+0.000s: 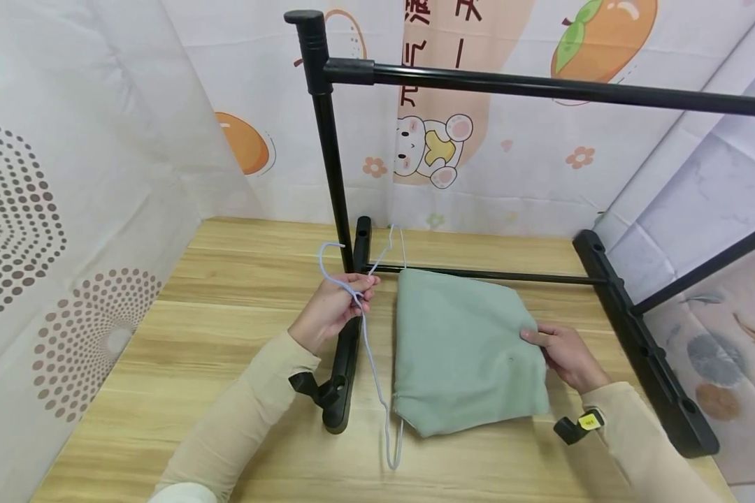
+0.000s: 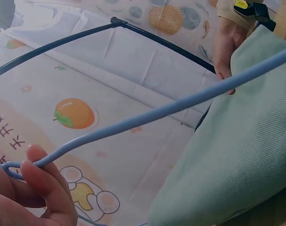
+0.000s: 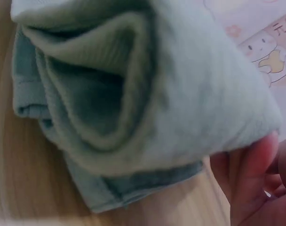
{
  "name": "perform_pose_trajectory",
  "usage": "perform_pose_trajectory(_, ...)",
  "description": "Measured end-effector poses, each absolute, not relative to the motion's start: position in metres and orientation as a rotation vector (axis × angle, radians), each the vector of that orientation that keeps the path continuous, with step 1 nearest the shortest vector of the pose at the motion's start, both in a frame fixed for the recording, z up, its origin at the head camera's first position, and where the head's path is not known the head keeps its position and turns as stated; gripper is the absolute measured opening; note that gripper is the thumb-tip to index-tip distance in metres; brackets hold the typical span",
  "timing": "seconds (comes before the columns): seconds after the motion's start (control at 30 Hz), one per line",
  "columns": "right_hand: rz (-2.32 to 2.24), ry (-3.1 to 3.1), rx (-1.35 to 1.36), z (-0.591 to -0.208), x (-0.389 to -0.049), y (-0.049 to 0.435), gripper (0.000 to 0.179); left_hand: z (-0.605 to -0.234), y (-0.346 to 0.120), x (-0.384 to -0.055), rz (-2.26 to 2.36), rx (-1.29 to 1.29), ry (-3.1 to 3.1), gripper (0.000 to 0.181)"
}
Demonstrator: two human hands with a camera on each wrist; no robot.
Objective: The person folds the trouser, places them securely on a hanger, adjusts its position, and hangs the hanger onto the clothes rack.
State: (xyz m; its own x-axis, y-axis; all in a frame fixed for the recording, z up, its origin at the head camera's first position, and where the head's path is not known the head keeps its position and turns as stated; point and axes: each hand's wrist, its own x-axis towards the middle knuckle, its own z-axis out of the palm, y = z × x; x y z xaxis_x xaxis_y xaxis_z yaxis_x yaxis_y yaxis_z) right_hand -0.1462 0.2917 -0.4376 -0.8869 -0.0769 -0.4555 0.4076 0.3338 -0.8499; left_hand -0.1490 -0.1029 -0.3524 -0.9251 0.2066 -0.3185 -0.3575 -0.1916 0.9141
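Note:
My left hand (image 1: pixel 335 309) grips a light-blue wire hanger (image 2: pixel 180 106) at the neck below its hook, thumb and fingers curled round the wire. The hanger is turned sideways, its two corners showing above and below a folded sage-green garment (image 1: pixel 465 349). The hanger's lower bar is hidden along the garment's left fold. On the garment's right edge, my right hand (image 1: pixel 569 356) pinches the cloth, thumb on top. In the right wrist view the garment's layers hang in loose folds, with stitched hems underneath.
A black metal rack surrounds the work: its top rail (image 1: pixel 541 85) crosses above, a thin lower bar (image 1: pixel 497 274) runs behind the garment, and base feet (image 1: pixel 648 349) stand left and right on the wooden table (image 1: pixel 182 349). Printed curtains (image 1: pixel 327 168) close off the back and sides.

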Motion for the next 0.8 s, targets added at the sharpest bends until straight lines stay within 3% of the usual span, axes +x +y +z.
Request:
perform_pose_trajectory(0.2,-1.487,2.278,0.292,-0.447,-0.147,0.287,0.050,-0.353,-0.101,-0.150,2.170,-0.187,1.710,0.020)
perform_pose_trajectory(0.33,-1.329,2.383,0.272,-0.449,-0.149,0.284,0.024,-0.352,-0.100,-0.152,2.175,-0.201,1.700,0.019)
perform_pose_trajectory(0.8,-0.705,2.683,0.006,-0.455,-0.147,0.280,0.039,-0.350,-0.094,-0.154,2.185,-0.207,1.667,0.022)
